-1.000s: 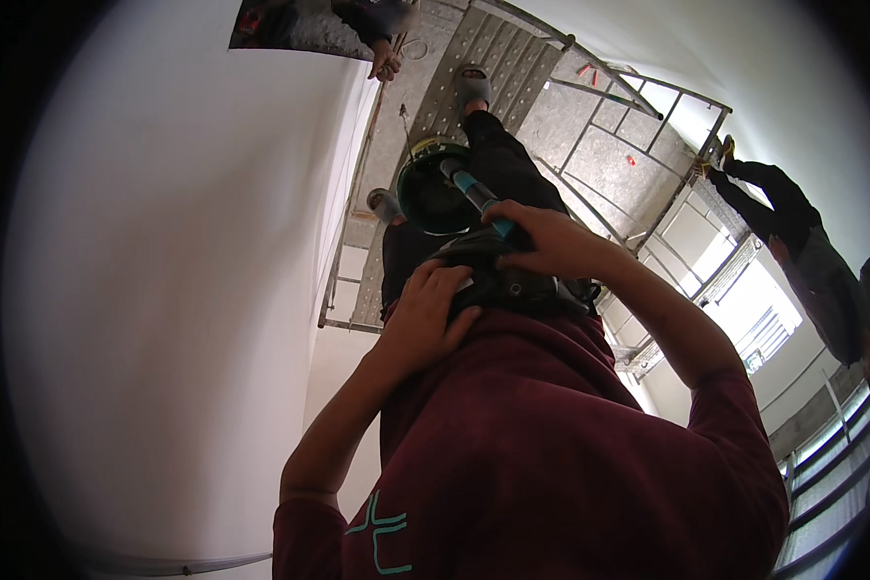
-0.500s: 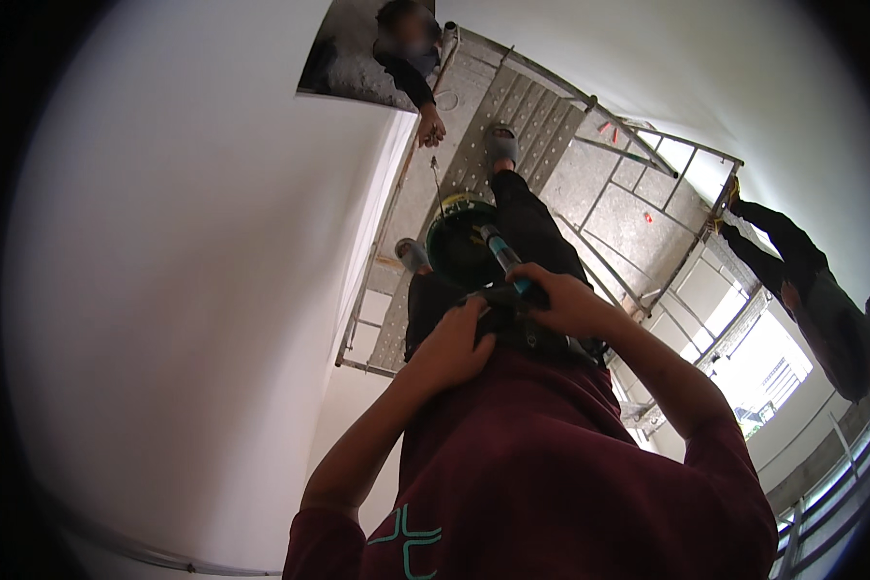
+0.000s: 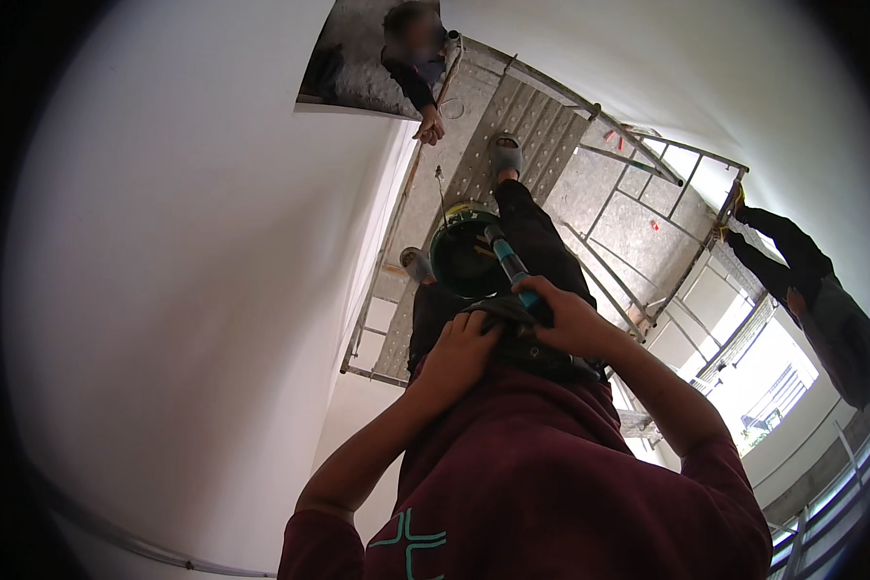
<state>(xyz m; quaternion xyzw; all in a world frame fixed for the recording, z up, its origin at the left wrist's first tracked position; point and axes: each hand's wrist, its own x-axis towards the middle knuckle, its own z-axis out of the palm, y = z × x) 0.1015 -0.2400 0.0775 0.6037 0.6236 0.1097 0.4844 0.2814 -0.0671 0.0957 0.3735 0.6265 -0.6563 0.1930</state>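
Observation:
My right hand (image 3: pixel 572 321) is closed round a teal-and-black pole handle (image 3: pixel 509 259), which slants up and away over the bucket's right side; its lower end is hidden by the hand. At my waist, my left hand (image 3: pixel 457 350) has its fingers curled over a dark cloth or pouch (image 3: pixel 517 343); the fingertips are partly hidden. Beyond both hands stands a dark green bucket (image 3: pixel 461 261) between my legs, with yellowish marks on its rim and something pale inside. A thin wire-like piece (image 3: pixel 442 198) rises beside it.
I stand on a perforated metal scaffold plank (image 3: pixel 512 111) framed by tubes (image 3: pixel 638 164). A white wall (image 3: pixel 184 242) lies close on the left. Past a wall opening, a co-worker's hand (image 3: pixel 430 126) reaches in. Another person (image 3: pixel 821 300) is at the right, near a bright window (image 3: pixel 758 377).
The view has shifted slightly. My left hand's fingers lie further over the dark cloth. The pole has dropped slightly with my right hand, and the co-worker's hand at the opening has changed its finger pose.

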